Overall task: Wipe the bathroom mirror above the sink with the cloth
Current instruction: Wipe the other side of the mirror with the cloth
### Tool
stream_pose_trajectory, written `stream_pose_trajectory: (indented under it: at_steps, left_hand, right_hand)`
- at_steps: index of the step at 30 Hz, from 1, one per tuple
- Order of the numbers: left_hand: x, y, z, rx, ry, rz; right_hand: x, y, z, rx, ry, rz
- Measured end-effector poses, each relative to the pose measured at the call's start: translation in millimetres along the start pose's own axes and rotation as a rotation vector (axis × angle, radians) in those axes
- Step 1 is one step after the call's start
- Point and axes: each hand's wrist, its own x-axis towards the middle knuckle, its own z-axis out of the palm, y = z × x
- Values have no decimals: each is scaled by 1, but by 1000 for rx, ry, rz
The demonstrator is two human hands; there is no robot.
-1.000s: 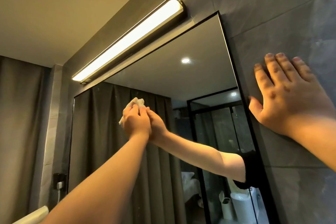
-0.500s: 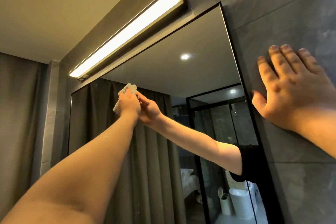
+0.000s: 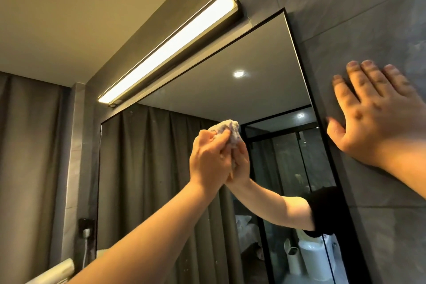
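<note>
Wiping is under way on the upper middle of the black-framed rectangular bathroom mirror (image 3: pixel 265 80), below the long lit bar lamp (image 3: pixel 170 48) fixed to the wall above the glass. The left hand (image 3: pixel 208 160) grips a crumpled white cloth (image 3: pixel 227 130), fingers curled round it, and presses it against the glass; the wad shows above the knuckles and meets its own reflection there. The right hand (image 3: pixel 378 117) lies flat and released, fingers straight, on the grey tiled wall (image 3: pixel 368 7) just beside the mirror's right edge, holding nothing.

How much is done can only be judged loosely. Small pale specks dot the glass near the mirror's top left corner and lower down, below the cloth, so those parts probably remain to be wiped. The strip just under the lamp looks clean, though the dim light makes that uncertain. The mirror's bottom part and the sink are out of view.
</note>
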Motion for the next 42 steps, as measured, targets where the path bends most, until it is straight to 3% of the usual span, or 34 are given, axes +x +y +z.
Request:
stream_pose_trajectory:
  at_steps: [4, 8, 10, 14, 16, 19, 22, 26, 33, 38, 42]
  left_hand:
    - [-22, 27, 2, -147, -14, 177]
    - [-8, 20, 3, -185, 3, 174]
    - [10, 4, 7, -229, 109, 6]
    - [42, -29, 12, -245, 201, -511]
    - [44, -28, 15, -222, 205, -592]
    - [30, -3, 19, -182, 219, -515]
    - [5, 33, 20, -227, 225, -325]
    - [-37, 82, 21, -265, 127, 23]
    - [-97, 105, 27, -275, 10, 369]
    - [-75, 105, 30, -259, 33, 385]
    - [-20, 118, 34, -247, 70, 151]
  right_hand:
    - [-1, 0, -2, 2, 6, -2]
    - [0, -1, -3, 2, -11, 0]
    - [-1, 0, -4, -8, -28, 1]
    - [-1, 0, -6, -17, -38, 2]
    - [-1, -1, -8, -21, -41, 2]
    - [-2, -1, -10, -32, -51, -1]
    - [-2, -1, -12, -42, -59, -6]
    - [-2, -1, -12, -46, -75, -2]
    - [-3, -1, -11, -38, -62, 3]
    - [-2, 0, -11, -45, -59, -4]
    - [-3, 1, -10, -49, -61, 0]
